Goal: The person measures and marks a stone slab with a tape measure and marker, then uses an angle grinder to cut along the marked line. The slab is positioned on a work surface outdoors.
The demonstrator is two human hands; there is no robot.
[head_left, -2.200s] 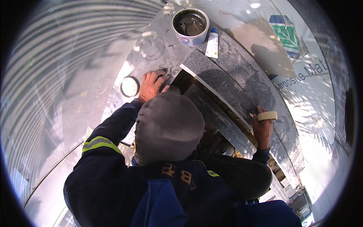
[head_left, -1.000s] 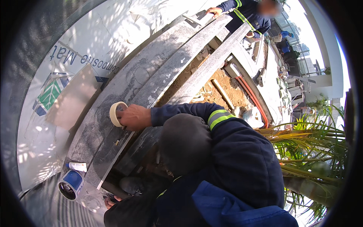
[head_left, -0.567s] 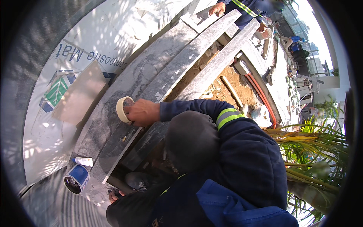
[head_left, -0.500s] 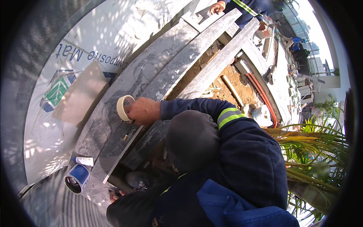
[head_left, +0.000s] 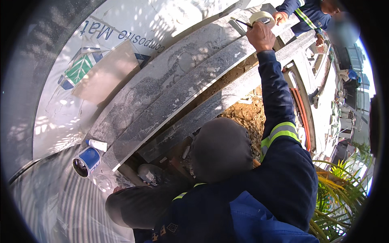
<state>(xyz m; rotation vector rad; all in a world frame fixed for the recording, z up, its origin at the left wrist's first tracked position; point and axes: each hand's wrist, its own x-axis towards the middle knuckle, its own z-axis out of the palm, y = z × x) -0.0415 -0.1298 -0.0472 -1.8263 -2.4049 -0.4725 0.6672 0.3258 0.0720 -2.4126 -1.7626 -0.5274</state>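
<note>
My right hand (head_left: 261,35) is stretched to the far upper end of the long speckled grey stone strips (head_left: 174,101), its fingers closed on a cream tape roll (head_left: 263,15) and, apparently, a thin dark stick (head_left: 243,22). A co-worker's hand (head_left: 279,16) is right beside the roll. Only a sliver of my left hand (head_left: 117,188) shows, low behind my dark trouser leg; its grip is hidden. My grey, rounded knee (head_left: 221,148) is in the centre. A blue tin (head_left: 89,157) and white tube (head_left: 98,145) lie at the strips' lower left.
The co-worker (head_left: 310,18) in dark reflective clothing is at the upper right. A printed white board (head_left: 52,133) with a beige sheet (head_left: 105,71) borders the left. Between the stonework are soil (head_left: 245,111) and orange pipes (head_left: 303,125); palm leaves (head_left: 332,202) are at lower right.
My right hand has moved with the tape from mid-strip to the far upper end, near the co-worker's hand; a dark stick now shows there. The view has swung round and shifted.
</note>
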